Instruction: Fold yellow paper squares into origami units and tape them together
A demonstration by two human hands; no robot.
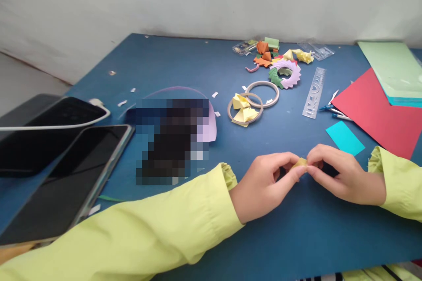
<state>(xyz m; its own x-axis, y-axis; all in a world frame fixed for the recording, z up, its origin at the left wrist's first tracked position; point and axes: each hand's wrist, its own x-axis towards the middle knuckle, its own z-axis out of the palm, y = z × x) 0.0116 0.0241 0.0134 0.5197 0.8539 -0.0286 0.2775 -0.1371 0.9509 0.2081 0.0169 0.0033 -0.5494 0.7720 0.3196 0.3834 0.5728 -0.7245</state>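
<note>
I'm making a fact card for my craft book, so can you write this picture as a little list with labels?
Left grip: pinching yellow paper
Right grip: at its right end
Rings: two, overlapping in view
Ruler: clear, left of red sheet
Blue card: beyond right grip
Wreath: purple and green
Table: blue

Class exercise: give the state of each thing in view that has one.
Small folded yellow paper: pinched by left hand and right hand
Nearer rectangular black-glass device: screen dark
Red paper sheet: flat
Turquoise rectangular paper: flat
Green-and-lilac paper ring: folded
Clear plastic ruler: lying flat
</note>
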